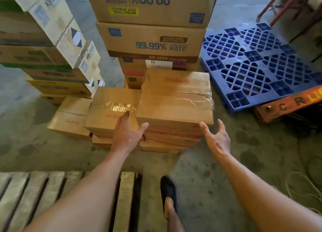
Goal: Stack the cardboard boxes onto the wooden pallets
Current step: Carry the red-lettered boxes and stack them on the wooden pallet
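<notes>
A flat taped cardboard box [176, 96] printed "Glodway" tops a low stack on the concrete floor ahead of me. A second taped box [111, 106] tops the stack to its left. My left hand [127, 132] is spread open at the seam between the two stacks, fingers resting on the left box's near corner and thumb toward the right stack. My right hand [217, 137] is open beside the near right corner of the "Glodway" box, fingertips close to its edge. A wooden pallet [52, 188] lies at the bottom left, by my feet.
Tall stacks of larger cartons [151, 38] rise behind the low stacks, and more cartons [43, 45] lean at the left. A blue plastic pallet [257, 63] lies at the right, beside an orange pallet jack [287, 104]. My foot [168, 195] stands on the concrete.
</notes>
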